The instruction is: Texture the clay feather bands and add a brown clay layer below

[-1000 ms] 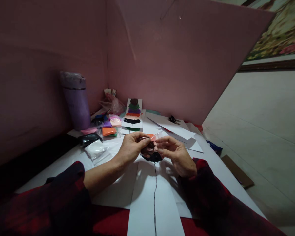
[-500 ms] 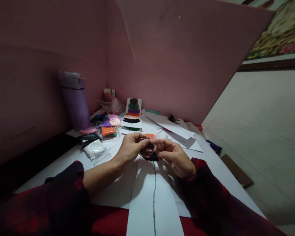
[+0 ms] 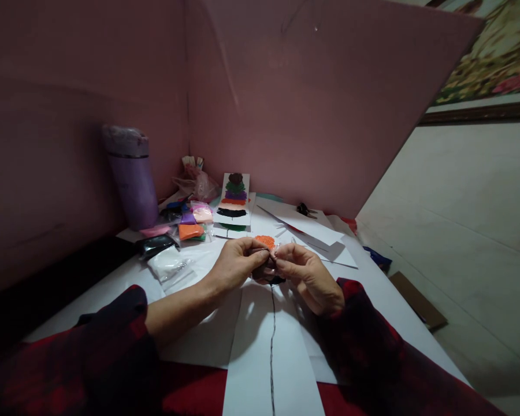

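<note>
Material (image 3: 263, 273), dark brown and partly hidden by the hands, sits over the far part of the long white sheet (image 3: 251, 358). From the sheet's left side, the left hand (image 3: 234, 263) is closed on it in a pinch. From the sheet's right side, the right hand (image 3: 311, 277) has thumb and forefinger drawn nearly together at the material's edge; I cannot tell whether they grip it. A black line (image 3: 273, 341) runs down the sheet, with a black patch (image 3: 278, 281) partly showing under the hands and an orange patch (image 3: 265, 241) beyond them. Left of the sheet lie an orange packet (image 3: 191, 232) and a white packet (image 3: 168, 263); farther left stands a purple bottle (image 3: 133, 190). Keys (image 3: 304, 209) lie beyond the sheet, to its right.
</note>
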A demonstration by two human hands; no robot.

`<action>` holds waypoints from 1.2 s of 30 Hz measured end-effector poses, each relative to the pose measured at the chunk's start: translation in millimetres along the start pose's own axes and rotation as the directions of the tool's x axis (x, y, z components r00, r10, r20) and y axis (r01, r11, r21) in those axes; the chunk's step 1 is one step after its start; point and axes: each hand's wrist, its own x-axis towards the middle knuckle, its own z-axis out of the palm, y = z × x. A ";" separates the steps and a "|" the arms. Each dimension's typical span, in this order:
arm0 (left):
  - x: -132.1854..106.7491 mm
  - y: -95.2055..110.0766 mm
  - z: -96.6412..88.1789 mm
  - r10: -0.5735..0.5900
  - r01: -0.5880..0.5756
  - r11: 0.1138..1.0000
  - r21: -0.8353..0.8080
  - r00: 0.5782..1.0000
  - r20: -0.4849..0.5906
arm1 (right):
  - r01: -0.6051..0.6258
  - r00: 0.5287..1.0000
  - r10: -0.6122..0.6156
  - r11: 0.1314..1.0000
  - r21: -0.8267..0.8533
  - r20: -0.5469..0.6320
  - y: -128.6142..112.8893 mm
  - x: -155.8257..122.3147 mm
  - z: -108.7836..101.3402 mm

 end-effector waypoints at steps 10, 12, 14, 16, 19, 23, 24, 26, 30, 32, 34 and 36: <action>2.8 -2.3 -5.7 0.056 -0.056 0.998 0.000 0.998 0.022 | 0.144 0.989 -0.148 0.978 -0.151 -0.011 -2.9 1.1 -2.6; 3.4 -2.8 -6.8 0.067 -0.067 0.998 -0.004 0.997 0.027 | 0.145 0.989 -0.147 0.978 -0.152 -0.002 -3.7 1.6 -3.3; 3.8 -3.1 -8.0 0.076 -0.076 0.997 -0.001 0.997 0.028 | 0.147 0.989 -0.139 0.975 -0.167 0.056 -4.8 1.7 -3.3; 4.2 -2.8 -9.2 0.083 -0.083 0.997 -0.003 0.996 0.030 | 0.155 0.983 -0.131 0.968 -0.198 0.128 -5.6 1.4 -2.9; 4.6 -1.4 -9.6 0.084 -0.084 0.996 -0.007 0.996 0.029 | 0.152 0.975 -0.113 0.967 -0.206 0.190 -4.5 1.1 -2.3; 3.9 -0.5 -7.6 0.090 -0.090 0.996 -0.011 0.996 0.016 | 0.139 0.964 -0.112 0.986 -0.096 0.243 -0.7 2.4 -2.6; 3.7 -0.8 -7.2 0.091 -0.091 0.996 -0.010 0.996 0.011 | 0.139 0.959 -0.115 0.988 -0.074 0.261 -0.3 2.7 -2.5; 3.3 -1.7 -6.7 0.091 -0.091 0.996 0.003 0.996 0.001 | 0.133 0.949 -0.110 0.989 -0.058 0.295 -0.8 3.0 -1.9; 3.0 -3.0 -6.7 0.084 -0.084 0.996 0.031 0.996 -0.013 | 0.127 0.936 -0.094 0.989 -0.076 0.339 -4.4 1.5 0.9; 2.9 -2.4 -6.6 0.084 -0.084 0.996 0.018 0.996 -0.007 | 0.134 0.934 -0.108 0.990 -0.053 0.341 -5.3 0.5 2.4; 3.0 -1.3 -6.6 0.070 -0.070 0.997 -0.017 0.997 0.010 | 0.149 0.937 -0.137 0.989 -0.014 0.320 -4.9 -0.4 3.4; 3.7 -0.5 -7.0 0.047 -0.045 0.998 -0.051 0.999 0.024 | 0.159 0.949 -0.153 0.987 0.001 0.274 -3.6 -1.0 3.6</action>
